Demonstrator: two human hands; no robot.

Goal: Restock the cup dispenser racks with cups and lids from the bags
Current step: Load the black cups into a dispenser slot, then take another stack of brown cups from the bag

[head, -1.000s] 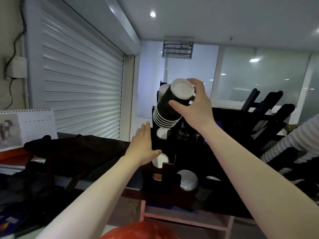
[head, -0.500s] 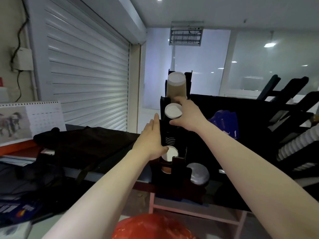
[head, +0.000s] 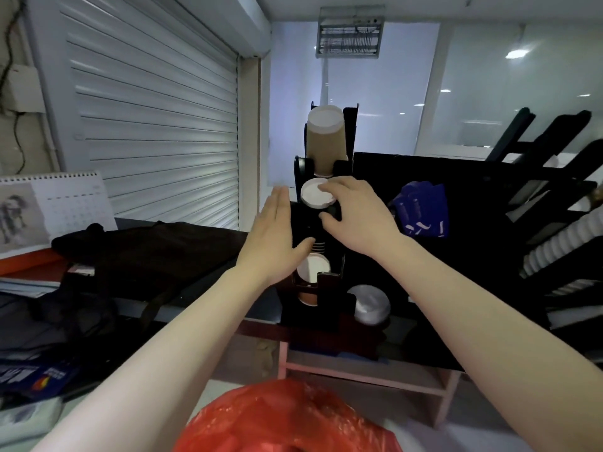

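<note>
The stack of black cups (head: 318, 203) lies tilted in the middle slot of the black rack (head: 329, 285), its white base turned toward the camera. The right hand (head: 359, 216) holds the near end of the stack, with its fingers (head: 336, 187) curled over the top of the base and the thumb under it. The left hand (head: 274, 233) lies flat against the rack's left side, fingers straight and together, the thumb reaching across to the cup rims.

Just above, in the far slot, a stack of brown cups (head: 326, 141) stands up out of the rack. Below the hands another white cup base (head: 314, 267) shows, and to its right is a grey lid (head: 372, 303). The rack stands on a dark table (head: 127, 304), where a black bag (head: 146, 249) and a calendar (head: 55, 207) lie to the left. A red bag (head: 287, 419) sits nearest the camera.
</note>
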